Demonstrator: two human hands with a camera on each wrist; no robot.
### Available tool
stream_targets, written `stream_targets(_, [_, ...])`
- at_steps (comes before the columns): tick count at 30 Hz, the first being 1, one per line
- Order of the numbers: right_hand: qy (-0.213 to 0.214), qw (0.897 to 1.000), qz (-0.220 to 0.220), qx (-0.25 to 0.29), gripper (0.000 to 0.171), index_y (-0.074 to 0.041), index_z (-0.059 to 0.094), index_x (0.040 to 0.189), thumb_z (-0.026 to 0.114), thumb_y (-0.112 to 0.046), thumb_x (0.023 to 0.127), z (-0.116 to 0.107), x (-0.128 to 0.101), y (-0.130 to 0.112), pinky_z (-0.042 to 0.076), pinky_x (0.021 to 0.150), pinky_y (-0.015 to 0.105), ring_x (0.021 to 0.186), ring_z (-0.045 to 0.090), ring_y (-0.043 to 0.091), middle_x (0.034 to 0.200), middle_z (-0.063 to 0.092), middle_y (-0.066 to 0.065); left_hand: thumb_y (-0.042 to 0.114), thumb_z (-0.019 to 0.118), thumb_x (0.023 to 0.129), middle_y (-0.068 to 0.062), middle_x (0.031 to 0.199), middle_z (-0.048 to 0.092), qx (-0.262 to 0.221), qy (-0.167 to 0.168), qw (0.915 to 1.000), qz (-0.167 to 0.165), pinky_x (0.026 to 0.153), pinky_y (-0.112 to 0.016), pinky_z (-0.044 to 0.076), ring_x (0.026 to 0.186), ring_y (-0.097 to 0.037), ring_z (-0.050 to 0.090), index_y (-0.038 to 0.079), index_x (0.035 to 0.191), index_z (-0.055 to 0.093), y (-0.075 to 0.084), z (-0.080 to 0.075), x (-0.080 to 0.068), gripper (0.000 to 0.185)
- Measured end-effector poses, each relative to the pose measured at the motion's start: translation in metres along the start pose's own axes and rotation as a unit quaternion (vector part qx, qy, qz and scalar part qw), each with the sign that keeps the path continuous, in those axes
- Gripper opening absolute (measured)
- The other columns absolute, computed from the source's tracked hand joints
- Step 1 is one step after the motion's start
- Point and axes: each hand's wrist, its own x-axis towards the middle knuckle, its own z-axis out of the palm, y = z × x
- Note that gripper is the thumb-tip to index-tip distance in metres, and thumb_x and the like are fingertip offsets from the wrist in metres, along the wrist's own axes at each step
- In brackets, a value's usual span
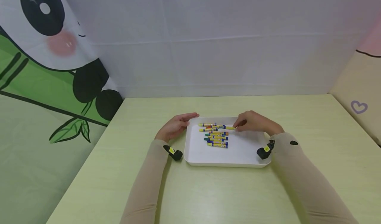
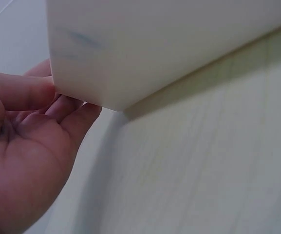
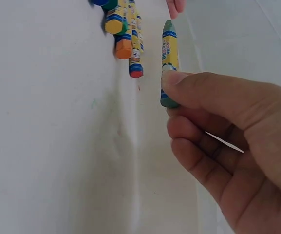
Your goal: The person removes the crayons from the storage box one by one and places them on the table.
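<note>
The crayons' yellow paper wrappers carried blue print too small to read. The right hand, at three o'clock of the crayon row, pinched a green wax crayon by its end inside the shallow white plastic tray. The left hand, fingers straight, pressed the tray's nine o'clock wall on the pale green tabletop. Only the left wrist view showed the thumb against that wall.
</note>
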Motion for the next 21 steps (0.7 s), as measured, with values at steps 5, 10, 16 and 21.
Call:
stream_targets(5, [0.018, 1.0, 0.004, 0.003, 0.018, -0.009, 0.075, 0.104, 0.07, -0.013, 0.087, -0.009, -0.006, 0.004, 0.051, 0.075, 0.027, 0.084, 0.06, 0.013, 0.096, 0.069, 0.002, -0.008, 0.034, 0.097, -0.003, 0.152, 0.041, 0.009, -0.004, 0.9999, 0.006, 0.117, -0.04, 0.028, 0.144, -0.02, 0.031, 0.01, 0.144, 0.045, -0.001, -0.002, 0.001, 0.051])
stream_targets(10, [0.035, 0.999, 0.018, 0.005, 0.021, -0.008, 0.074, 0.106, 0.071, -0.016, 0.087, -0.017, -0.014, 0.009, 0.052, 0.076, 0.029, 0.086, 0.061, 0.014, 0.097, 0.069, 0.004, -0.009, 0.033, 0.097, -0.004, 0.152, 0.04, 0.014, -0.009, 0.9998, 0.013, 0.117, -0.041, 0.028, 0.143, -0.022, 0.032, 0.008, 0.144, 0.045, -0.002, -0.004, 0.0, 0.051])
stream_targets(16, [0.067, 0.998, 0.012, 0.006, 0.02, -0.007, 0.074, 0.105, 0.071, -0.015, 0.087, -0.026, -0.024, 0.019, 0.054, 0.077, 0.031, 0.086, 0.064, 0.015, 0.096, 0.069, 0.004, -0.009, 0.034, 0.097, -0.004, 0.152, 0.041, 0.012, -0.004, 0.9999, 0.01, 0.117, -0.041, 0.028, 0.143, -0.022, 0.033, 0.009, 0.144, 0.046, -0.002, -0.005, -0.002, 0.051])
stream_targets(21, [0.083, 0.996, 0.024, 0.011, 0.022, -0.009, 0.074, 0.106, 0.069, -0.021, 0.088, -0.037, -0.037, 0.028, 0.052, 0.078, 0.032, 0.09, 0.063, 0.016, 0.099, 0.07, 0.002, -0.008, 0.033, 0.097, -0.002, 0.151, 0.042, 0.014, -0.003, 0.9999, 0.008, 0.116, -0.04, 0.029, 0.142, -0.022, 0.033, 0.01, 0.144, 0.046, -0.002, -0.006, -0.002, 0.051])
